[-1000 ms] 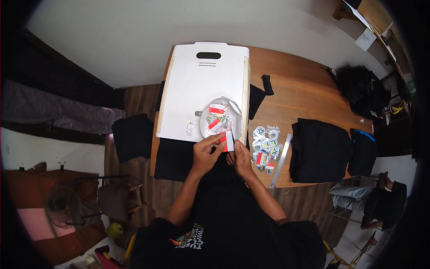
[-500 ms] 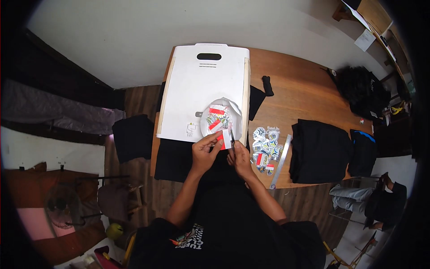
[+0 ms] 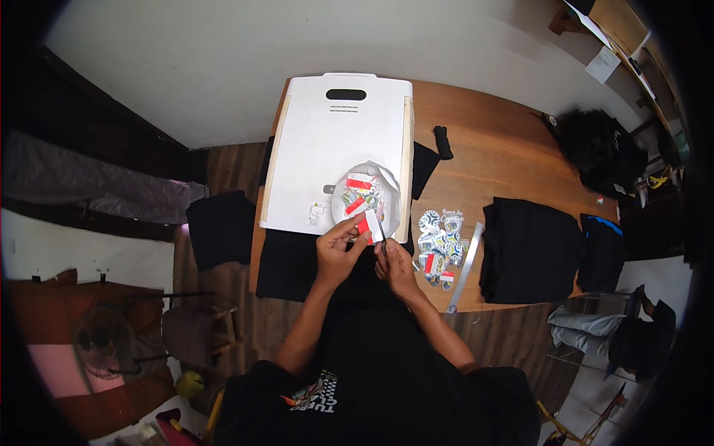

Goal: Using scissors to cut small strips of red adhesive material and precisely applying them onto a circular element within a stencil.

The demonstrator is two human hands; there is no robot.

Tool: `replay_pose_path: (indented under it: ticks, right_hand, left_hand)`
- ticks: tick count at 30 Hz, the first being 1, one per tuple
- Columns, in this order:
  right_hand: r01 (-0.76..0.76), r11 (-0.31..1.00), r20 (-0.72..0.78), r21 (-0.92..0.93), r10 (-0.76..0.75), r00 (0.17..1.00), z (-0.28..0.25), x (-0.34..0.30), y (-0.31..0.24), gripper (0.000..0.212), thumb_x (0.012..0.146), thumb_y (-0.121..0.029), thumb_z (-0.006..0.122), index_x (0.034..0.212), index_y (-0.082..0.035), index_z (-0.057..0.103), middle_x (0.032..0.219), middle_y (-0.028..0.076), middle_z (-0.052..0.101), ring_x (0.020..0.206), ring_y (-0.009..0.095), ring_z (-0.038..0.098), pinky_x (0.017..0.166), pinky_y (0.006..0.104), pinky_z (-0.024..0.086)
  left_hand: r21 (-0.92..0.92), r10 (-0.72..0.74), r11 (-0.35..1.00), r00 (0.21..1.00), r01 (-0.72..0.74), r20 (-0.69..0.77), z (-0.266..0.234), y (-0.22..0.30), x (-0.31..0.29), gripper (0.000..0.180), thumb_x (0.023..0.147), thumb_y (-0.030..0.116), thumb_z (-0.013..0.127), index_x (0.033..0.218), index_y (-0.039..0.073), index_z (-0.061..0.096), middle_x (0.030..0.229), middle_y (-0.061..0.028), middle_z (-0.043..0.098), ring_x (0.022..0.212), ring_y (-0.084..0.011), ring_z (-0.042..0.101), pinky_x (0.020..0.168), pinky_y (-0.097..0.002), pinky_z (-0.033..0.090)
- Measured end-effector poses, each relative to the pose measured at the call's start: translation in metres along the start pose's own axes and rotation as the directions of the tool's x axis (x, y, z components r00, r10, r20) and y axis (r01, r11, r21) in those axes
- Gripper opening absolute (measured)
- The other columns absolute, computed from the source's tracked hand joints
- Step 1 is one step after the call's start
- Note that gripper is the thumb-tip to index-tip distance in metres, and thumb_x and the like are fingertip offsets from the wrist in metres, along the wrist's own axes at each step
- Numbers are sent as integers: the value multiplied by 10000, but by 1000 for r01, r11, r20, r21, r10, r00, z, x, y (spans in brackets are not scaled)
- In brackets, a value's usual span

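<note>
Pinching red-white sticker (image 3: 372, 225), left hand (image 3: 338, 255); clasping dark scissors (image 3: 384, 235) at sticker's edge, right hand (image 3: 398, 269); nearby, white bowl (image 3: 393, 199).

Wooden table (image 3: 494, 145), metal ruler (image 3: 465, 269), stickers (image 3: 439, 244), folded black cloth (image 3: 529, 251)

Illumination is moderate and diffuse; the source lies outside the field of view. Brightness peaks at the white panel (image 3: 320, 141), whose surface approaches overexposure. The brown tabletop (image 3: 491, 134) carries a soft sheen. Specular highlights appear on the glossy stickers (image 3: 429, 241) and the metal ruler (image 3: 466, 267). The folded black garment (image 3: 529, 249) is underexposed, with fabric detail largely lost. The wall (image 3: 223, 67) shades darker toward the wall shelf (image 3: 621, 33). The outlines of the hands (image 3: 338, 255) are legible; fine detail is soft. Fisheye distortion bows straight edges; heavy vignetting blackens the corners. Sharpness decreases toward the rim.
</note>
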State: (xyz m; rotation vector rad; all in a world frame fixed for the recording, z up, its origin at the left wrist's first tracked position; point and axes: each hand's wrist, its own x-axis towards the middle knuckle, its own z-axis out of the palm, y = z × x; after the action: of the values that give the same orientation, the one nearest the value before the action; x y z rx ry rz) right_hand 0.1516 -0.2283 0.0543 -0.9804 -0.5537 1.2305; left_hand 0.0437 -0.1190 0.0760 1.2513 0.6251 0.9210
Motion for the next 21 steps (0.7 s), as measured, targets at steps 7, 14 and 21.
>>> replay_pose_path:
  ticks: [7, 14, 21]
  right_hand:
    - [-7, 1000, 14, 6, 7, 1000, -1, -9, -1, 427, 1090, -431, 345, 1009, -42, 502, 569, -47, 287, 440, 63, 239, 455, 241, 232]
    - [-4, 998, 23, 57, 3, 1000, 0, -8, 0, 387, 1095, -386, 359, 1007, -38, 503, 575, -49, 294, 446, 51, 247, 445, 239, 226]
    - [6, 999, 7, 35, -6, 1000, 0, -8, 4, 390, 1096, -390, 353, 1001, -42, 501, 568, -50, 290, 442, 51, 245, 445, 238, 220]
  left_hand:
    - [6, -13, 1000, 1000, 13, 1, 3, 10, 3, 465, 858, -144, 676, 1309, -77, 588, 1081, -102, 663, 917, -107, 654, 835, -228, 532]
    - [11, 32, 999, 999, -32, 23, 1, 6, 5, 468, 856, -148, 673, 1310, -73, 590, 1083, -97, 660, 914, -104, 651, 837, -227, 531]
    - [-4, 17, 1000, 1000, -17, 20, 1, 6, 3, 464, 855, -152, 673, 1305, -75, 592, 1088, -97, 660, 914, -102, 649, 841, -226, 532]
